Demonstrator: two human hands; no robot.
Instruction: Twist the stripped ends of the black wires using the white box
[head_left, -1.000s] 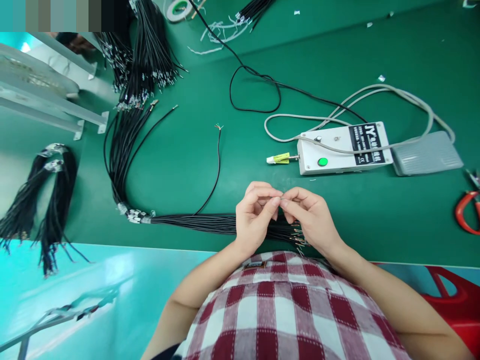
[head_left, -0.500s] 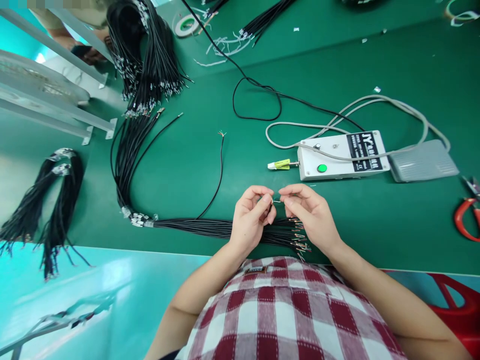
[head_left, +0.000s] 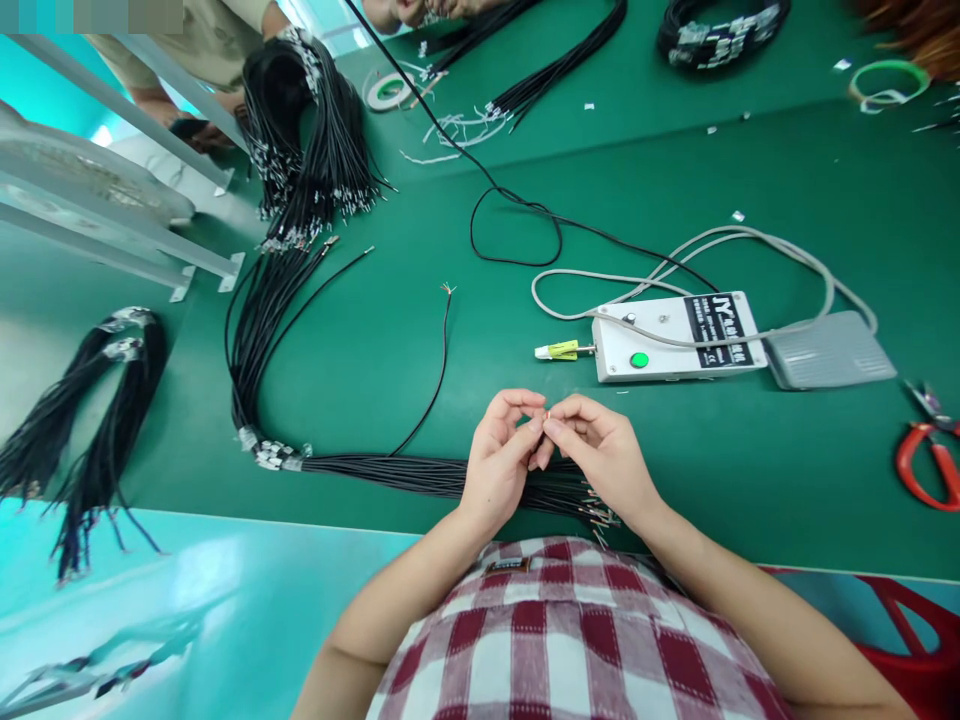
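Note:
My left hand (head_left: 501, 455) pinches the end of a black cable, mostly hidden by the fingers, above a bundle of black cables (head_left: 390, 474). Touching it at the fingertips, my right hand (head_left: 611, 450) is closed on the thin wires at that same end. The bundle lies along the table's near edge, its stripped ends beneath my right hand. One cable (head_left: 442, 360) curves away from the bundle, its coloured wires fanned out. Beyond my hands sits a white box (head_left: 679, 340) with a green button and a yellow-and-white tip (head_left: 561, 351) at its left.
Red-handled cutters (head_left: 926, 455) lie at the right beside a grey pedal (head_left: 829, 350). Cable bundles (head_left: 307, 130) hang over and lie on the green table (head_left: 600, 200) at the left. Tape (head_left: 390, 91) is farther back. Other people's hands show at the top.
My right hand has moved left so its fingertips meet those of my left hand. The bit of wire seen between them is now mostly covered. The whole view has shifted slightly.

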